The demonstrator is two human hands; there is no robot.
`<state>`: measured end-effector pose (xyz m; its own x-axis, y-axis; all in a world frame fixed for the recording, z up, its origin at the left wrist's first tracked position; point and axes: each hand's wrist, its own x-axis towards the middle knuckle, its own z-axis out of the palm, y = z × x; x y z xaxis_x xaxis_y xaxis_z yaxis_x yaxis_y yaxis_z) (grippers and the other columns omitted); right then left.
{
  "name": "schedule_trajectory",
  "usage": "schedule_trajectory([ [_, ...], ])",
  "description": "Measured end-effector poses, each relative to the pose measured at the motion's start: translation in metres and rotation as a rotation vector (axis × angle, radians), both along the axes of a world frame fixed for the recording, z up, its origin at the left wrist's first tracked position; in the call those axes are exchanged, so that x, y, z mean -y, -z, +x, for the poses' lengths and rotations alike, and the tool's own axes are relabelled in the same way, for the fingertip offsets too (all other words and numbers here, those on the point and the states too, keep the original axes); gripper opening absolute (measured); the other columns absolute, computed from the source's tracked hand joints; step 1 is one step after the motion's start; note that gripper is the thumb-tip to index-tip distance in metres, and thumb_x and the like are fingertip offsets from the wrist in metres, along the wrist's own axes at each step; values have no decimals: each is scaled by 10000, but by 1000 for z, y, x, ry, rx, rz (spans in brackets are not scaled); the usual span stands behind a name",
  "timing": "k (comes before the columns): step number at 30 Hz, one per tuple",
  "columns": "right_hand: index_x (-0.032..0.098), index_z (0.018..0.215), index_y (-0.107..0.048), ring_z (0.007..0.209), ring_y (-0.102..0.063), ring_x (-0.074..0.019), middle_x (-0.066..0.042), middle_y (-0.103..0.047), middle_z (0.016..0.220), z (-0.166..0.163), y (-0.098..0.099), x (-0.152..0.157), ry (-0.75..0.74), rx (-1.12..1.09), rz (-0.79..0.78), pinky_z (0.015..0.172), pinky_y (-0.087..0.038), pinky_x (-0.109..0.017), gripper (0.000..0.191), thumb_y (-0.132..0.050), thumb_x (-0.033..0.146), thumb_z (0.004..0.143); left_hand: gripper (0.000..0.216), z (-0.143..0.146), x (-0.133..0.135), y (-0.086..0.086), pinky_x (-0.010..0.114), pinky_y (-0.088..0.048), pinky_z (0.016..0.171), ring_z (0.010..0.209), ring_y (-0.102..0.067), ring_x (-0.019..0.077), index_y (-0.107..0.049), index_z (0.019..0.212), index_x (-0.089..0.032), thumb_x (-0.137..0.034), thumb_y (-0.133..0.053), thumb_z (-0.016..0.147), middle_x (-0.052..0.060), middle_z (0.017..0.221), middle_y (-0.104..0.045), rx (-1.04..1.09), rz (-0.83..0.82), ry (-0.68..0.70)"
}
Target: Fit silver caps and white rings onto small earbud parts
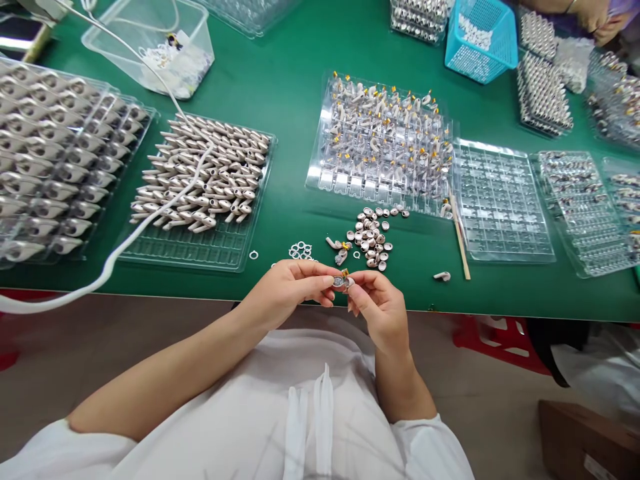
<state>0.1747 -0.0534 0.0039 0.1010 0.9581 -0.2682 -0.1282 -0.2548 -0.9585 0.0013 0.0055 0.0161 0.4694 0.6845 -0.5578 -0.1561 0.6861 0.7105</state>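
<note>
At the table's front edge, my left hand [300, 283] pinches a small round earbud cover [339, 281] between thumb and fingers. Close against it, my right hand [379, 303] grips a pale earbud housing [349, 283], partly hidden by the fingertips. A bit of orange flex cable [345, 273] shows between the two parts. Just beyond my hands lie a pile of loose round earbud covers [373, 240], several white rings [301, 251] and a couple of earbud housings with orange flex [342, 252]. One single earbud [442, 276] lies to the right.
A clear tray of earbuds with flex cables [320, 170] lies ahead, a wooden stick [460, 240] at its right. Trays of earbud shells [210, 173] fill the left, crossed by a white cable [113, 263]. Beyond are a clear bin [200, 57] and blue basket [483, 60]. Another person's hand [595, 13] shows far right.
</note>
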Motion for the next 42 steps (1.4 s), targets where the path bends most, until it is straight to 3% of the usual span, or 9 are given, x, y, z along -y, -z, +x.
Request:
schedule_trajectory([
  [22,207,930,-668,582,-572,-80,-5,-690,801,-3,1,2,-15,31,20,523,-490,-202,134,-674,318,855,97,-2,1,-5,182,-542,618,602,-640,90,-771,826,-164,-199,-725,748,7,730,-737,-144,102,33],
  [29,213,954,-674,581,-568,-86,-4,-676,795,-4,3,4,-26,34,39,534,-489,-220,137,-661,321,870,117,-2,1,-6,236,-556,628,580,-629,113,-766,805,-151,-221,-716,726,18,697,-725,-181,157,32],
  [38,215,975,-679,578,-552,-94,-1,-645,737,-3,6,5,-22,3,50,511,-434,-220,152,-639,336,892,221,-6,2,-12,263,-586,690,802,-681,177,-759,912,-152,-325,-725,778,69,895,-748,-136,203,83],
  [42,213,946,-685,561,-552,-94,-7,-665,762,-3,11,4,-44,-98,15,496,-431,-222,178,-669,371,863,222,-9,3,-15,257,-568,667,778,-655,170,-757,849,-141,-352,-717,795,77,858,-732,-109,240,131],
])
